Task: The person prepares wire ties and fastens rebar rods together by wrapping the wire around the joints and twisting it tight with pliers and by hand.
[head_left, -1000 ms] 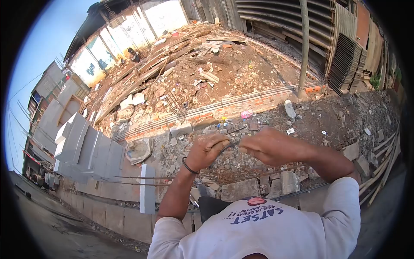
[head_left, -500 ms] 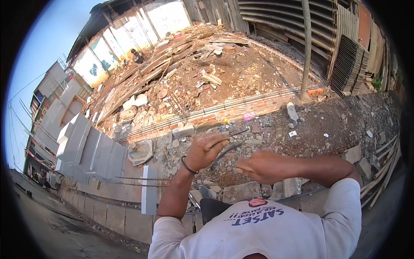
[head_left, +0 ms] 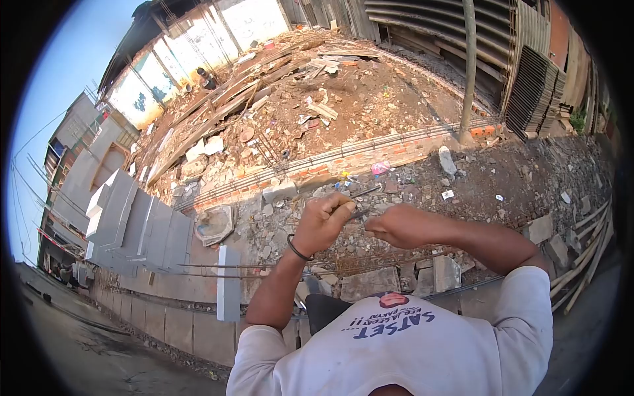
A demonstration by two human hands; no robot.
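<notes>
My left hand [head_left: 322, 223], with a dark band on its wrist, is closed, thumb pressed against the curled fingers. Close by on its right, my right hand [head_left: 398, 226] is also closed, its fingertips pointing toward the left. What either hand holds, if anything, is too small or hidden to name. A thin metal rod with a bent end [head_left: 367, 192] shows just past the left fingertips; it appears to lie on the rubble. Between the hands, part of a dark strip [head_left: 358, 214] shows. Below them run thin rusty bars [head_left: 343, 266].
Grey blocks [head_left: 142, 224] are stacked at left, near one upright block [head_left: 228, 284]. Broken concrete slabs [head_left: 370, 284] lie before me. Beyond is a low brick footing with long rebar [head_left: 317, 163]. A wooden pole [head_left: 469, 66] stands right of bamboo-coloured poles' far side; poles [head_left: 584, 257] lie at right.
Both hands have risen a little in view. My left hand has shifted right, closer to my right hand, and now covers more of the dark strip. The view has tilted slightly.
</notes>
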